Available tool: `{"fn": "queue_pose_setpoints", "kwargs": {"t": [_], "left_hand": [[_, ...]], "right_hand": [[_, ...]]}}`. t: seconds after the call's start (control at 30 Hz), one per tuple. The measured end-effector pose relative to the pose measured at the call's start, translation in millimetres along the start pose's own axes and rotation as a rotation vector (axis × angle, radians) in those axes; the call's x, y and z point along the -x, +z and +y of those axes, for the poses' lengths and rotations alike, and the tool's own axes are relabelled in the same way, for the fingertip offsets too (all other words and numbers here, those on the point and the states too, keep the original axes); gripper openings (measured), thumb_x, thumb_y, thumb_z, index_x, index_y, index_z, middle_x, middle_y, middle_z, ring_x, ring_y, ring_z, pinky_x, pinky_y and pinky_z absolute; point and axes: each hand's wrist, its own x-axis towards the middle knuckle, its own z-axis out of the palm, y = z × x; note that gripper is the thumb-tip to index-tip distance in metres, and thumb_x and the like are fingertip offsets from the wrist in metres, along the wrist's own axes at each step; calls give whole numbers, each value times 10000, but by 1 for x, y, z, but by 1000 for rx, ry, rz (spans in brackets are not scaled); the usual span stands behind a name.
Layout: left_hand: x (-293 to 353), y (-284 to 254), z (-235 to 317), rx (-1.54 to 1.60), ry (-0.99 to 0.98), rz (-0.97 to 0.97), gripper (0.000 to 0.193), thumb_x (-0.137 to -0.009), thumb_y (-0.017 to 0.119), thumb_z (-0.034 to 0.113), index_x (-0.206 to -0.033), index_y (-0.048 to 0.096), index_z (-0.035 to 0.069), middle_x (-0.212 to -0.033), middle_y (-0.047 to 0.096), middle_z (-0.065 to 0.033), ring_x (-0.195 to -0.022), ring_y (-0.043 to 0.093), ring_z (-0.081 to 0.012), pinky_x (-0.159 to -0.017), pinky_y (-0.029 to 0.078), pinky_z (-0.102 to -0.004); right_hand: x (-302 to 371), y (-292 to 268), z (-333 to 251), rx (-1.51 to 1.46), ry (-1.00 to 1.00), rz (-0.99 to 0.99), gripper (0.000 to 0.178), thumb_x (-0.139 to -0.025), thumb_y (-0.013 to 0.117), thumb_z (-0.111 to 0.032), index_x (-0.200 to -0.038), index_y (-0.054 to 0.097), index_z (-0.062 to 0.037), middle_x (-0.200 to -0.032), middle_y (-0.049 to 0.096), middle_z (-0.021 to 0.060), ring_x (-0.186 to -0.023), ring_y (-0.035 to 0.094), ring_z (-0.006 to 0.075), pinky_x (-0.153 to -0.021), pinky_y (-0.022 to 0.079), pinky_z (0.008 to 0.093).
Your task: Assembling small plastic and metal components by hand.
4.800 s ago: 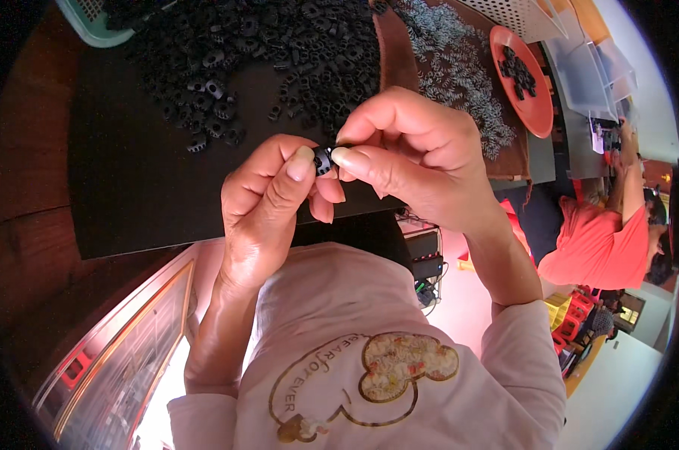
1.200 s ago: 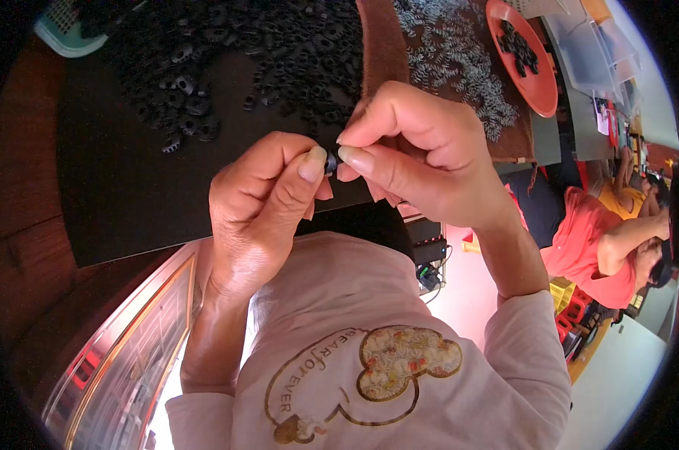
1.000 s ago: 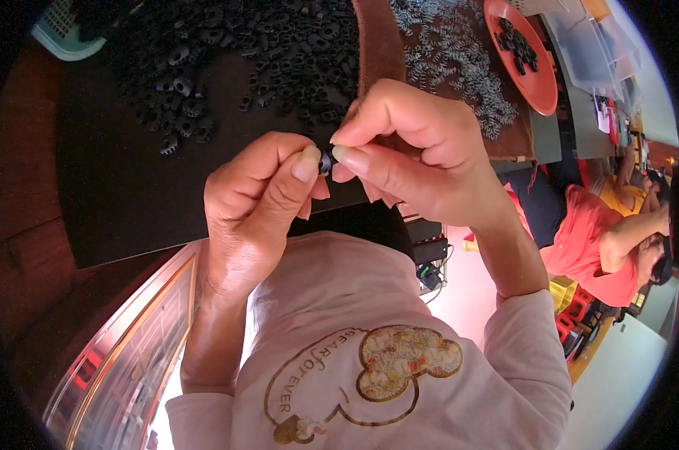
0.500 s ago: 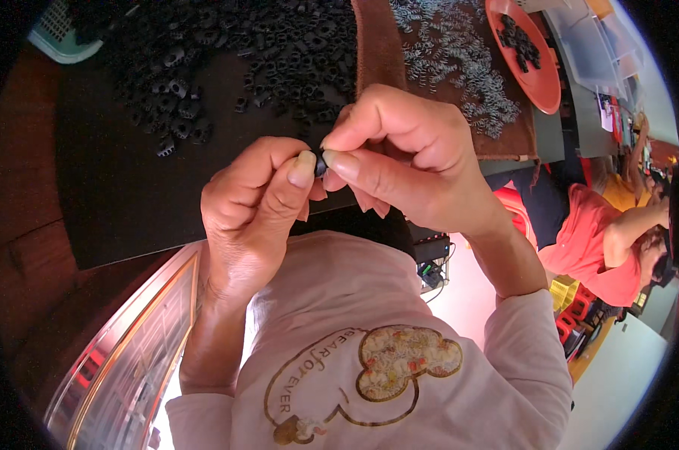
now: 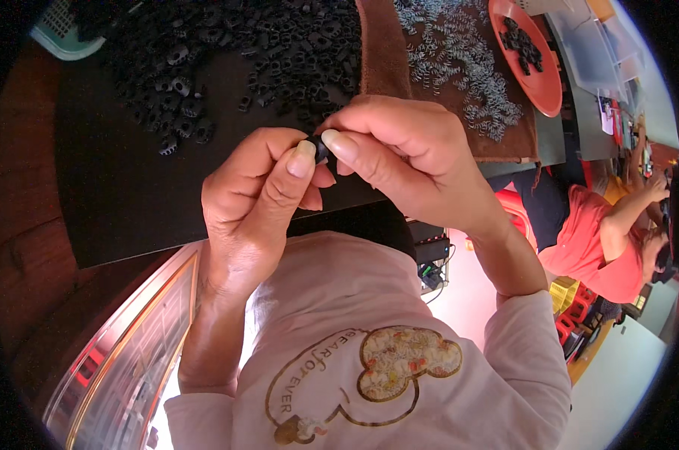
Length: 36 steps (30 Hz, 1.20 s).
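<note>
Between the fingertips of both hands, over the near edge of the dark work surface, is a small black plastic cord lock (image 5: 321,148). My left hand (image 5: 253,196) is closed, pinching it between thumb and forefinger. My right hand (image 5: 411,154) is closed too, its thumb and forefinger pressing the piece from the other side. The fingers cover most of it, so its details are hidden. Beyond my hands lies a heap of loose black cord lock pieces (image 5: 178,86). To the right of that heap, many small metal springs (image 5: 467,67) are spread on a brown cloth (image 5: 384,52).
An orange-red plate (image 5: 543,94) holding several black pieces stands at the far right, beside clear plastic bins (image 5: 579,45). A pale green basket (image 5: 66,45) is at the far left. On the right, a person in a red shirt (image 5: 587,236) sits near red stools.
My right hand has tilted and shifted slightly, its thumb and forefinger moving up around the cord lock. My left hand has stayed almost in place, still holding the piece.
</note>
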Motion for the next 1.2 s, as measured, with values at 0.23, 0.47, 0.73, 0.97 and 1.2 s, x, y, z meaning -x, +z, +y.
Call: {"fn": "queue_pose_setpoints", "kwargs": {"t": [0.23, 0.47, 0.73, 0.97, 1.2], "left_hand": [[0, -8, 4, 110, -96, -115, 202, -955, 550, 155, -943, 631, -29, -775, 629, -40, -658, 565, -70, -605, 477, -198], [1, -7, 12, 265, -71, -134, 189, -945, 552, 119, -945, 624, -55, -769, 620, -38, -708, 591, -87, -673, 486, -216], [0, -11, 12, 207, -66, -149, 195, -943, 551, 127, -923, 621, -54, -761, 616, -34, -712, 573, -78, -665, 468, -209], [-4, -11, 14, 210, -104, -172, 184, -935, 566, 123, -916, 627, -50, -773, 615, -24, -719, 545, -69, -659, 450, -200], [-3, -9, 12, 210, -116, -189, 165, -934, 572, 99, -924, 632, -55, -778, 624, -28, -722, 551, -66, -649, 457, -207]], "right_hand": [[-10, -2, -6, 190, -213, -35, 168, -846, 617, -101, -743, 522, -9, -649, 516, 109, -583, 549, 306, -513, 438, 385], [-8, -7, -9, 622, -383, -122, 555, -598, 851, -217, -1016, 584, 31, -777, 568, 108, -538, 551, 216, -441, 447, 298], [-8, -1, -10, 599, -376, -107, 492, -610, 831, -167, -980, 580, 39, -768, 557, 123, -545, 555, 235, -444, 443, 318], [-9, -1, -4, 614, -392, -100, 465, -617, 812, -172, -966, 581, 30, -789, 563, 128, -546, 561, 240, -453, 460, 321], [-6, 0, -9, 697, -404, -79, 479, -595, 816, -191, -953, 582, 26, -791, 568, 126, -554, 568, 245, -456, 464, 325]]}}
